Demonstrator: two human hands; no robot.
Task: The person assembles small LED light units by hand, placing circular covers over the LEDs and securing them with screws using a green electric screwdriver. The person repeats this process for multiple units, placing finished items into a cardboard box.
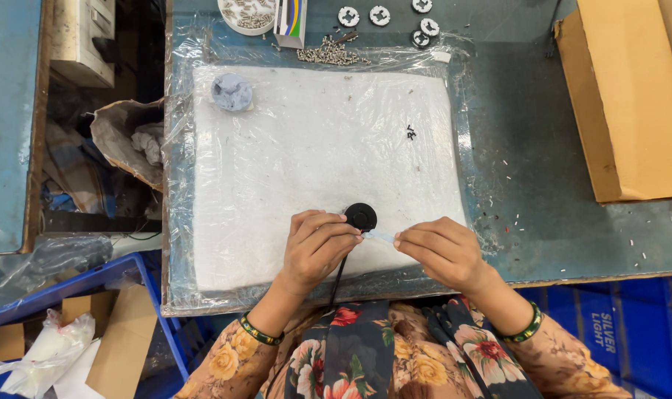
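Blue-green workbench [543, 148], plastic-wrapped white pad [314, 148], cardboard box [624, 96], blue crates [631, 325]

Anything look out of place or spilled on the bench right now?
Small screws lie in a loose heap at the pad's far edge, outside the white dish. White bits are scattered over the table on the right. The hands' work looks orderly.

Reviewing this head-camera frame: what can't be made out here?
- Small clear strip between the left hand and right hand: too small and see-through to identify.
- Round black disc part: near edge hidden by the left fingers.
- Thin black cable: end lost against the clothing.
- White round tray of screws: cut off by the top edge.
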